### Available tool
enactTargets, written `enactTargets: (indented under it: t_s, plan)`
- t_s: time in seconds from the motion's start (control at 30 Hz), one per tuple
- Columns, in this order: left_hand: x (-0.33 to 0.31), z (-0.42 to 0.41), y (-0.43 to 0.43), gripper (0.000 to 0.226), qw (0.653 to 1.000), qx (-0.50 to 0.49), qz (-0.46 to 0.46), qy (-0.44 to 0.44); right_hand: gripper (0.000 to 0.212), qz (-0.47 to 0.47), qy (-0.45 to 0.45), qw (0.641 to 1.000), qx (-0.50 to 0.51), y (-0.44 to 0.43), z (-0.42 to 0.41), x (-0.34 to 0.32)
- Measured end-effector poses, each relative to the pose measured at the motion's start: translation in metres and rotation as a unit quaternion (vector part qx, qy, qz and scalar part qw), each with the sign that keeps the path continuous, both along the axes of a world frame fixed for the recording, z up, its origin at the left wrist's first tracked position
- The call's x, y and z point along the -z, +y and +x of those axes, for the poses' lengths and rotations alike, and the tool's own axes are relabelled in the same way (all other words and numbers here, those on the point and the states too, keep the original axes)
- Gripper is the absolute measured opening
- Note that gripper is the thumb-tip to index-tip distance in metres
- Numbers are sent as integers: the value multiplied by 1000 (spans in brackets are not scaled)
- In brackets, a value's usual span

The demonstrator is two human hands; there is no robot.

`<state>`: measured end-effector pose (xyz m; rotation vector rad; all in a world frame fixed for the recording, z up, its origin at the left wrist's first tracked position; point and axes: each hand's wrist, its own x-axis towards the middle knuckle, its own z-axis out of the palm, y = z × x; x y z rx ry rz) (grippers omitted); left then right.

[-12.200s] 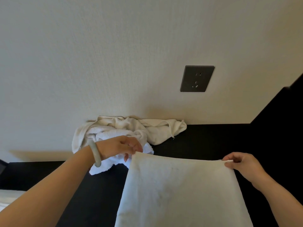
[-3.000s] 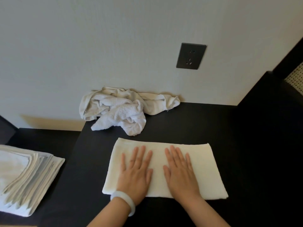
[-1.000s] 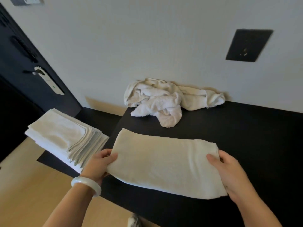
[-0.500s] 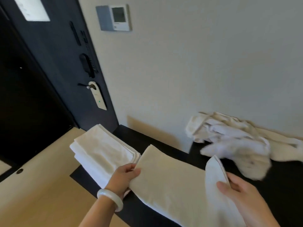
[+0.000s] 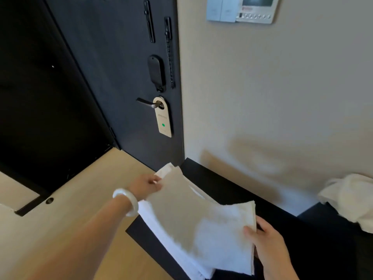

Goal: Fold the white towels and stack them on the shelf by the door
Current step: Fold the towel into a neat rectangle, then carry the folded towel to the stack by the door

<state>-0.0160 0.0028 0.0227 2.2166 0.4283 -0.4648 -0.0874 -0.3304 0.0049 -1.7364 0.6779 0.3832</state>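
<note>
Low against the beige wall [image 5: 282, 87], a black shelf [image 5: 222, 188] runs up to a dark door [image 5: 121, 67].

Over its near end, the person holds a folded white towel [image 5: 197, 215] between both hands. The left hand [image 5: 146, 185], with a pale bracelet [image 5: 129, 201] at the wrist, pinches the towel's far left corner between thumb and curled fingers. The right hand [image 5: 268, 241] grips the near right edge, thumb on top and fingers tucked underneath.

The towel lies spread flat, directly above a stack of folded towels [image 5: 171, 253] on the shelf. The layered edges of the stack show along the towel's lower left side. Whether the towel already rests on the stack or hangs just over it cannot be told.

Farther right, a heap of unfolded white towels [image 5: 351, 199] lies on a higher black surface against the wall, well apart from the stack.

On the door, a cream hanger tag [image 5: 163, 118] with a green dot hangs from the lever handle [image 5: 145, 103], and a security chain [image 5: 170, 57] hangs above it. A grey control panel [image 5: 242, 9] is mounted high on the wall. Light wooden floor [image 5: 60, 219] shows below the left forearm.
</note>
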Motion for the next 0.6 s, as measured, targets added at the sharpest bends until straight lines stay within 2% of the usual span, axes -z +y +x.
enactTargets:
  t_s: [0.1, 0.17, 0.23, 0.3, 0.37, 0.47, 0.6]
  plan:
    - [0, 39, 33, 15, 999, 6, 27, -20, 41, 8, 18, 999, 49, 19, 14, 29]
    - [20, 57, 45, 24, 998, -12, 58, -21, 49, 22, 67, 993, 90, 29, 18, 58]
    - [50, 64, 51, 39, 995, -14, 90, 30, 52, 56, 130, 983, 113, 39, 17, 84]
    - [78, 62, 51, 51, 983, 30, 159, 86, 44, 63, 155, 978, 122, 47, 13, 100]
    - [96, 54, 45, 53, 966, 66, 242, 65, 34, 32, 139, 982, 122, 51, 10, 104]
    - [111, 38, 22, 61, 935, 153, 320, -16, 21, 9, 114, 987, 112, 51, 9, 105]
    - [126, 20, -6, 70, 902, 262, 342, -18, 19, -10, 91, 992, 92, 49, 9, 104]
